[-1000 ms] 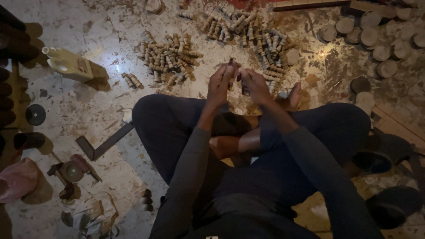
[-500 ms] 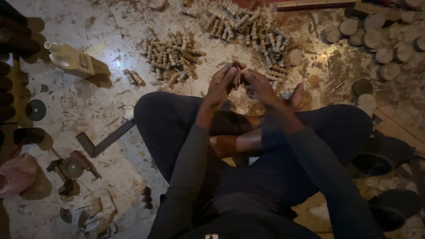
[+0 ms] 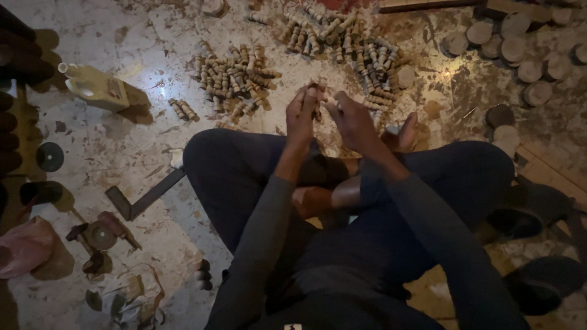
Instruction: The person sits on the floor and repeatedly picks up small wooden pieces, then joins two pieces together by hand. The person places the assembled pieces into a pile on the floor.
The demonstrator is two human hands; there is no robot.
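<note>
I sit cross-legged on a dusty stone floor. My left hand (image 3: pixel 301 113) and my right hand (image 3: pixel 350 119) are raised together in front of my knees, fingers pinched around a small turned wooden piece (image 3: pixel 318 105) held between them. Just beyond my hands lie two heaps of similar turned wooden spindles, one pile (image 3: pixel 235 78) at centre left and another pile (image 3: pixel 348 40) further back to the right.
Round wooden discs (image 3: pixel 520 43) lie at the far right. A pale plastic bottle (image 3: pixel 98 88) lies at the left. A dark metal bar tool (image 3: pixel 143 195) and a small clamp-like tool (image 3: pixel 101 235) rest by my left knee. Dark sandals (image 3: pixel 538 244) sit at my right.
My hands stay together on the small wooden piece, with only slight finger movement. The view has shifted a little.
</note>
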